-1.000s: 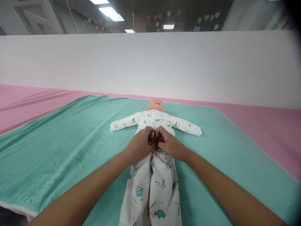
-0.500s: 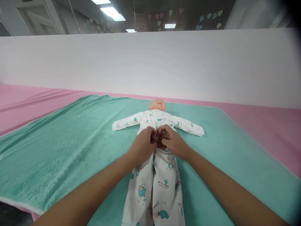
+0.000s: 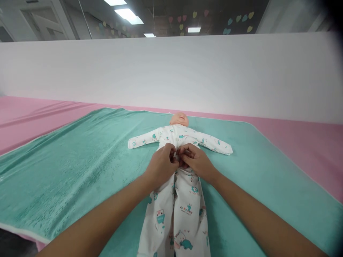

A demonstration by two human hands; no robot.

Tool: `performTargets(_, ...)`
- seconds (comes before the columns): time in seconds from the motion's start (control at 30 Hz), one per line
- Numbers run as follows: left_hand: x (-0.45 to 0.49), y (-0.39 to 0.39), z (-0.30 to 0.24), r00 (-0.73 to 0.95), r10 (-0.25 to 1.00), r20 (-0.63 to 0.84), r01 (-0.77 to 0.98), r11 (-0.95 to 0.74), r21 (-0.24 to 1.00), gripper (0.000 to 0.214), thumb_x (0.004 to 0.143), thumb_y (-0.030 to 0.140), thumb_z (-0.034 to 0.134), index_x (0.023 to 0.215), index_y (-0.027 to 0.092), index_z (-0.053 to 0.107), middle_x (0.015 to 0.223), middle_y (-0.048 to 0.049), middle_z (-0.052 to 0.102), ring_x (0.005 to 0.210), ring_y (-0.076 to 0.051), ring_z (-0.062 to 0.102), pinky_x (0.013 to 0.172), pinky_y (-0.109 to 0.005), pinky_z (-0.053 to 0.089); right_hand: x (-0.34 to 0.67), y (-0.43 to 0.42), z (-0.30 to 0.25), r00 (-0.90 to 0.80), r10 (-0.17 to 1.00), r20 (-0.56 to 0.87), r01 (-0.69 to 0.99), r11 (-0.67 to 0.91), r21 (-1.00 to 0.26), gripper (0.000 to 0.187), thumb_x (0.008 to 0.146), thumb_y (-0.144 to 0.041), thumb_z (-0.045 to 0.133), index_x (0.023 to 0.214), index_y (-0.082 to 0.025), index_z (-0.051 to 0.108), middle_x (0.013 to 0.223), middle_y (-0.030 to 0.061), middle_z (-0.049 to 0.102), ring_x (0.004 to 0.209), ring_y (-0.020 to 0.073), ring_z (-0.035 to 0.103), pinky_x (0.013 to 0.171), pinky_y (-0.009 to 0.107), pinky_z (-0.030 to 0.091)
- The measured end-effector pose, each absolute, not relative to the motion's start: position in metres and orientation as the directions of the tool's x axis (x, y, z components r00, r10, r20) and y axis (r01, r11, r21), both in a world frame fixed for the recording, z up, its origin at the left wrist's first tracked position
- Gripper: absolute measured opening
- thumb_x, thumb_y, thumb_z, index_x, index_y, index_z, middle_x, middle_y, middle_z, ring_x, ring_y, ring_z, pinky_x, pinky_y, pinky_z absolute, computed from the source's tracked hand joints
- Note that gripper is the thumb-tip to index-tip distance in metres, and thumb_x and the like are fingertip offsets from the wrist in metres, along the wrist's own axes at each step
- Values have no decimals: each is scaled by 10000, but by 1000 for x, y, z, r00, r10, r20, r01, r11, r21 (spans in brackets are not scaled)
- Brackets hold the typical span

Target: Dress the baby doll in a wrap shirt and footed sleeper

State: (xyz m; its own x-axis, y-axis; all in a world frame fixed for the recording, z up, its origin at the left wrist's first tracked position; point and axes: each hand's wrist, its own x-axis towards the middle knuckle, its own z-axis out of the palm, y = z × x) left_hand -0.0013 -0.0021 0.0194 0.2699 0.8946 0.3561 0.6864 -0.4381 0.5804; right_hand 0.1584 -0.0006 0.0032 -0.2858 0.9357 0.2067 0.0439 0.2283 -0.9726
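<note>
A baby doll [image 3: 179,119] lies on its back, dressed in a white printed baby shirt [image 3: 184,134] with both sleeves spread out sideways. White printed baby pants [image 3: 187,207] cover its legs and reach toward me. At the doll's belly, my left hand [image 3: 164,162] is closed in a pinch on the shirt's front. Facing it, my right hand [image 3: 197,160] pinches the shirt too, the fingertips of both hands almost meeting. The fingers hide the exact bit of cloth or fastener between them.
Under the doll spreads a teal blanket [image 3: 88,171] with some creases, over a pink sheet [image 3: 308,142]. A white wall panel [image 3: 171,71] rises behind, topped by dark glass [image 3: 222,16] with heart stickers. Dark floor [image 3: 13,244] shows at the lower left.
My right hand's fingers have curled in slightly and shifted a little toward my left hand. The doll and its clothes lie almost the same.
</note>
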Motion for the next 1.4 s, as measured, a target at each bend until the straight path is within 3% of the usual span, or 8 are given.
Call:
performTargets(0.47,-5,-2,21,261,884,388,667,-456,589,179,695,120,478,845,215,499,687,31,582,632,-133,526,587,-246,374,156,-3,7,-286,938,196,17,210,-978,62,792,-196,523,850,-218,520,688,-33,577,624,115,578,556,240,474)
performTargets(0.83,-7,0,24,303,877,373,693,-471,546,101,703,124,449,754,211,440,620,44,523,554,-115,455,523,-238,314,150,-5,7,-245,954,173,18,183,-983,120,771,-282,610,800,-216,514,673,-33,564,568,112,556,519,244,447)
performTargets(1.0,-11,4,25,285,922,262,586,-384,714,71,694,156,460,743,207,447,601,50,487,528,-103,430,477,-211,318,151,-4,9,-270,950,157,49,177,-983,152,781,-335,600,810,-222,502,663,-26,580,617,141,594,540,261,467)
performTargets(1.17,-16,10,19,322,932,168,285,-264,921,74,730,211,486,789,206,441,658,46,482,559,-88,441,472,-180,341,154,-2,11,-289,944,157,88,189,-978,194,782,-375,597,828,-218,492,669,-25,588,635,149,617,565,274,497)
performTargets(1.27,-16,11,17,359,919,163,153,-231,961,74,760,232,490,786,199,429,703,35,501,582,-79,464,526,-188,375,155,-1,11,-309,939,149,103,189,-977,174,798,-363,582,838,-220,492,668,-26,598,646,149,628,595,280,507)
performTargets(1.4,-15,11,17,352,929,111,207,-193,959,90,788,283,481,828,203,467,709,25,514,599,-97,488,525,-200,394,156,0,11,-319,938,136,103,177,-979,171,799,-356,582,846,-219,492,645,-26,607,648,149,630,601,278,509)
